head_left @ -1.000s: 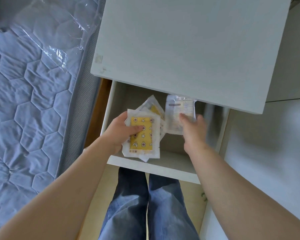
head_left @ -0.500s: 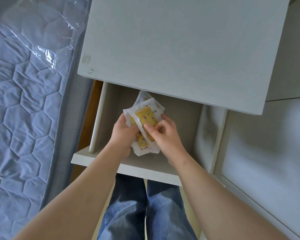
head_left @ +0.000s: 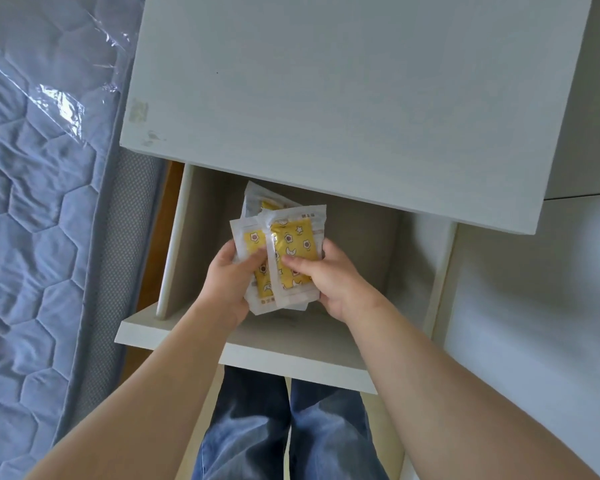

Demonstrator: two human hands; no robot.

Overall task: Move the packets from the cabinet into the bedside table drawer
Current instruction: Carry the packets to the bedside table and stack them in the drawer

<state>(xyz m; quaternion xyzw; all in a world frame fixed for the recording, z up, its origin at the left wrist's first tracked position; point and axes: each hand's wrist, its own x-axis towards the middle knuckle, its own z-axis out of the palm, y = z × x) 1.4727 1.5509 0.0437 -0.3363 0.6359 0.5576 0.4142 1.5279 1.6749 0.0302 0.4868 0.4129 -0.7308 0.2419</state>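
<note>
Nearest, the legs (head_left: 284, 427): in blue jeans, standing right against the drawer's front edge, so both arms reach in from above.
Drawer (head_left: 291, 355): pulled well out from under the bedside table, its inside open to the hands; the back part is hidden beneath the tabletop.
Left hand (head_left: 227, 282): grips the left edge of the stack, thumb pressed on the top face; the fingers underneath are hidden.
Right hand (head_left: 333, 282): curled round the stack's right edge, digits pinching the top packet, probably squaring the pile so it goes down as one.
Packets (head_left: 291, 244): several yellow star-patterned sachets in clear wrappers, overlapping unevenly, held between both hands over the drawer's middle, left of centre. Whether they touch the drawer floor cannot be told.
Rearmost packet (head_left: 257, 199): pokes out at the stack's far edge, just under the tabletop's front edge; held or lying loose, unclear.
Tabletop (head_left: 343, 98): bare white board overhanging the drawer's back.
Mattress (head_left: 32, 237): quilted, beside the table's left edge, with plastic film (head_left: 59, 102) on it.
</note>
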